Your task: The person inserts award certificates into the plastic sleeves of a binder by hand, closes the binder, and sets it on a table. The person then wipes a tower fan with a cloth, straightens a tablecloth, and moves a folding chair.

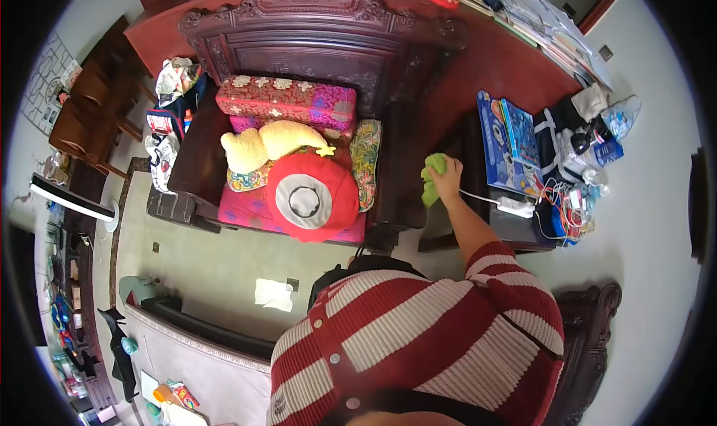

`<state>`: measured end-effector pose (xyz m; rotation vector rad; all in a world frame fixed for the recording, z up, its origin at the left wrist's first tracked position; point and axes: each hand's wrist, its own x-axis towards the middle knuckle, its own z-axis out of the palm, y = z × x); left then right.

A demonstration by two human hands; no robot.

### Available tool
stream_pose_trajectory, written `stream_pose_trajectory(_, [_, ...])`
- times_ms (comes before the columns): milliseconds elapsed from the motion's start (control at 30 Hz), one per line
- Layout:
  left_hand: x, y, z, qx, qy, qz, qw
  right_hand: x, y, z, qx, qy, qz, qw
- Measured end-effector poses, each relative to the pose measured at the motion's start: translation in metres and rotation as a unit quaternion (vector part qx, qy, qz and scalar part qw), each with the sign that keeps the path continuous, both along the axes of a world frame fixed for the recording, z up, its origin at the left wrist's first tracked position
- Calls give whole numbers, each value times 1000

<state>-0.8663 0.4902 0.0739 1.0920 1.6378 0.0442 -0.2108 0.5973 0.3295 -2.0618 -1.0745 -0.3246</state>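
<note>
My right hand [447, 176] is closed round a green cloth [431, 189], over the dark wooden armrest [403, 179] of the carved chair. Part of the cloth hangs below my fingers. My left hand does not show. On the chair's seat lie a red round cushion [340, 194] with a grey and white centre and a yellow plush toy [254, 148]. Behind them is a patterned red bolster [299, 101]. A white power strip [515, 207] lies on the side table to the right of my hand.
Blue boxes [500, 146], bags and tangled cables [571, 209] crowd the side table. Papers [538, 30] are stacked along the red ledge. Bags [164, 138] stand left of the chair. A pale table [216, 374] is at the lower left.
</note>
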Motion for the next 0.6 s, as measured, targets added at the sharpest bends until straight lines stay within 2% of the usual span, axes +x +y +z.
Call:
stream_pose_trajectory(100, [-3, -8, 3, -11, -10, 23, 1000, 11, 44, 19, -19, 27, 24, 999])
stream_pose_trajectory(200, [-4, -11, 9, -22, -14, 34, 999, 20, 76, 8, -44, 61, 22, 997])
stream_pose_trajectory(333, [2, 0, 19, -38, -18, 51, 998, 13, 100, -38, -72, 52, 11, 996])
stream_pose_trajectory(400, [5, 7, 24, -46, -11, 59, 997, 4, 108, -76, -132, 42, -22, 990])
stream_pose_trajectory(433, [5, 9, 28, -52, -7, 66, 996, 0, 111, -92, -208, 20, -34, 977])
stream_pose_trajectory(467, [4, 15, 34, -57, -4, 72, 996, -16, 115, -98, -292, 48, -65, 953])
stream_pose_trajectory(533, [1, 20, 46, -72, 13, 82, 994, -32, 121, -104, -346, 69, -77, 933])
stream_pose_trajectory(600, [0, 29, 62, -85, 33, 84, 992, -18, 143, -142, -284, 0, -59, 957])
